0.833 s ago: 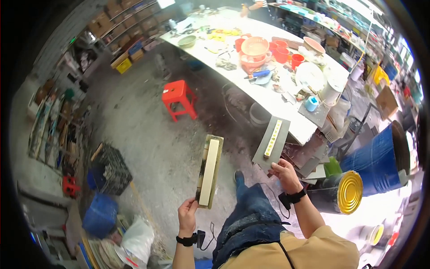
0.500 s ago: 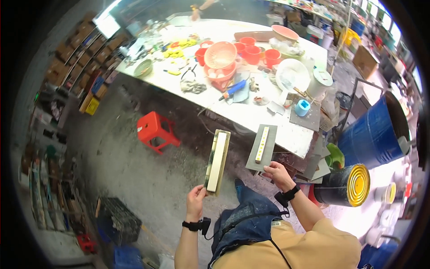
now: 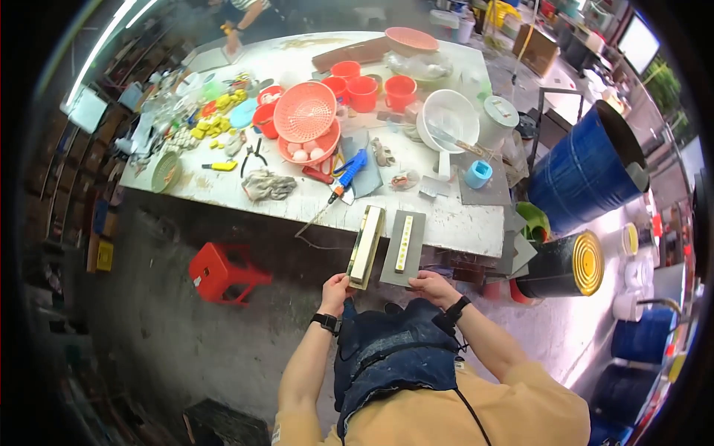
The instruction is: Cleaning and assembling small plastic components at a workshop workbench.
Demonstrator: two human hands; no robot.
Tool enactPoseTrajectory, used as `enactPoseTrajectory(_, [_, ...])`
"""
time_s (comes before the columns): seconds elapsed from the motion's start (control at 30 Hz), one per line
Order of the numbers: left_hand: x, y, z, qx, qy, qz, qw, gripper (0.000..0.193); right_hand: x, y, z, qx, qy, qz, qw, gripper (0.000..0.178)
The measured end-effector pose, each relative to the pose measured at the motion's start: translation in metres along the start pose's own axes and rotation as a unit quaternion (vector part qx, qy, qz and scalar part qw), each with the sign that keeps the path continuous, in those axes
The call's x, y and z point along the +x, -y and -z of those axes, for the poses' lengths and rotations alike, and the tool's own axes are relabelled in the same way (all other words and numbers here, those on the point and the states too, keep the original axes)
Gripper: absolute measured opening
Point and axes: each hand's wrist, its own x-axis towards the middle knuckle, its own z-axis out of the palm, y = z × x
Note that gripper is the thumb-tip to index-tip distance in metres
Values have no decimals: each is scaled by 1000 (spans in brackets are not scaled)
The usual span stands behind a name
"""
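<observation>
My left hand (image 3: 335, 293) grips the near end of a long narrow mould (image 3: 367, 249) with a cream strip along its top. In my right hand (image 3: 434, 288) is the near corner of a flat grey board (image 3: 394, 267). A thin pale bar (image 3: 404, 244) with a row of small yellow marks lies lengthwise on that board. Both pieces are held side by side with a small gap between them, in front of my apron and close to the table's near edge.
A cluttered white table (image 3: 461, 223) stands ahead, with pink baskets (image 3: 306, 111), red cups (image 3: 362, 94), a blue glue gun (image 3: 352, 168) and a blue tape roll (image 3: 479, 174). A red stool (image 3: 223, 273) is at left, a blue drum (image 3: 587, 167) at right. Another person (image 3: 245, 15) works at the far side.
Both hands have come closer together, the mould moving up beside the board. My view has shifted toward the table, which now appears nearer.
</observation>
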Motion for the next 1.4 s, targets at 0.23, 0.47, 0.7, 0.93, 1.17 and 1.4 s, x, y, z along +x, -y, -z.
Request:
enactPoseTrajectory(0.23, [36, -34, 18, -197, 175, 172, 949, 29, 18, -21, -69, -26, -96, -22, 995, 21])
enactPoseTrajectory(0.47, [59, -43, 30, -129, 183, 167, 960, 31, 36, -33, -104, -30, -147, -6, 989, 25])
enactPoseTrajectory(0.7, [69, -62, 38, -125, 279, 207, 929, 37, 42, -37, -135, -67, -97, -91, 989, 25])
enactPoseTrajectory(0.93, [75, -85, 39, -55, 310, 215, 924, 39, 35, -23, -131, -142, -24, -103, 984, 29])
enactPoseTrajectory(1.17, [29, -121, 70, 135, 249, 116, 952, 38, 37, 43, -54, -333, -108, -24, 936, 20])
enactPoseTrajectory(1.4, [-62, -152, 134, 117, 130, 68, 982, 43, 212, 145, -112, -313, -221, 261, 886, 33])
